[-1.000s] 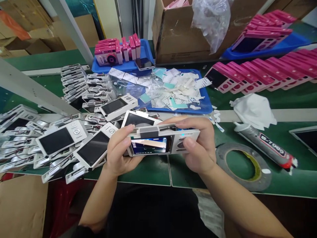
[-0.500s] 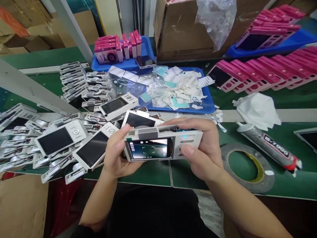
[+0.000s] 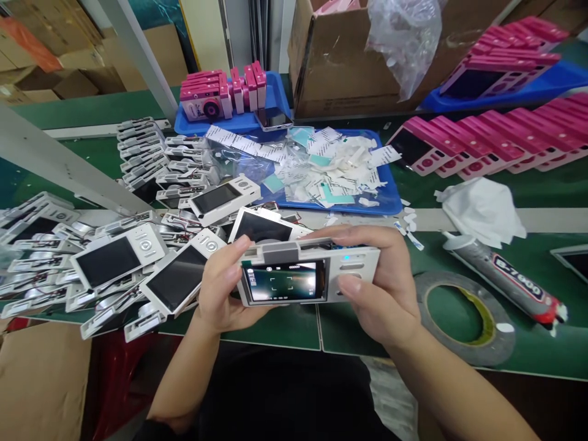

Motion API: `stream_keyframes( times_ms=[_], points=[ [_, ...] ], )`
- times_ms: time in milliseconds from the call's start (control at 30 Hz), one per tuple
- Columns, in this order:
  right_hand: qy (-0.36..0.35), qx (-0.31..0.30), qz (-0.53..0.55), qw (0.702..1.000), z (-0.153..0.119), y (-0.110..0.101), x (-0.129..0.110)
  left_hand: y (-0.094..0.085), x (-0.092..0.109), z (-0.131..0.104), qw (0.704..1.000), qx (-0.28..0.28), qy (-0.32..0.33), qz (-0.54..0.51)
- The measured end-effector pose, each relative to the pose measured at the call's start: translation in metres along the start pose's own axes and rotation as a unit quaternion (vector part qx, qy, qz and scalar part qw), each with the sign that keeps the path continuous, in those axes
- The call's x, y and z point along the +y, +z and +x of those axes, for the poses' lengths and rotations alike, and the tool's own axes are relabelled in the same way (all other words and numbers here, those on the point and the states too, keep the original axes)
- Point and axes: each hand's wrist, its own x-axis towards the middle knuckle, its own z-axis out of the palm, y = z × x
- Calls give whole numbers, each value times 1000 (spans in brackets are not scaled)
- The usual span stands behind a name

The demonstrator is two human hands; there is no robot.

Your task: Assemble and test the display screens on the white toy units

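Note:
A white digital camera (image 3: 316,275) is held level between my two hands above the bench's front edge. Its screen is lit with a focus frame, a blue light glows beside the buttons, and its top edge gapes, showing inner parts. My left hand (image 3: 223,288) grips the left end, thumb at the top corner. My right hand (image 3: 386,288) wraps the right end, with the thumb on the buttons and the fingers over the top. Close to my left hand lies another white camera (image 3: 177,275), dark-screened, on a heap of similar ones.
A blue tray (image 3: 390,199) behind the hands holds paper scraps. Pink cameras (image 3: 478,144) stand in a row at right, others in a blue tray (image 3: 184,125) at back. A tape roll (image 3: 420,306), glue tube (image 3: 509,278) and white cloth (image 3: 482,208) lie at right.
The whole view has shifted slightly, so everything appears a little lower and to the right. The right thumb stays at the camera's buttons and both hands keep their grip.

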Motion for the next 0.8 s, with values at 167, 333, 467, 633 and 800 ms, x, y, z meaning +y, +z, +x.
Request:
stream_keyframes(
  times_ms=[167, 333, 467, 633, 800],
  points=[
    [27, -13, 10, 999, 0, -1, -2, 0, -1, 5, 1000, -7, 22, 4],
    [101, -81, 52, 990, -1, -7, -10, -4, 1, 10, 999, 13, 37, 8],
    [120, -73, 57, 988, -3, -7, -11, -6, 1, 10, 999, 4, 34, -11],
    [96, -70, 38, 992, -4, -4, -7, -5, 3, 13, 1000, 2, -6, -24],
    [41, -50, 5, 998, -3, -1, 0, -5, 7, 14, 998, -10, -47, -40]
  ],
)
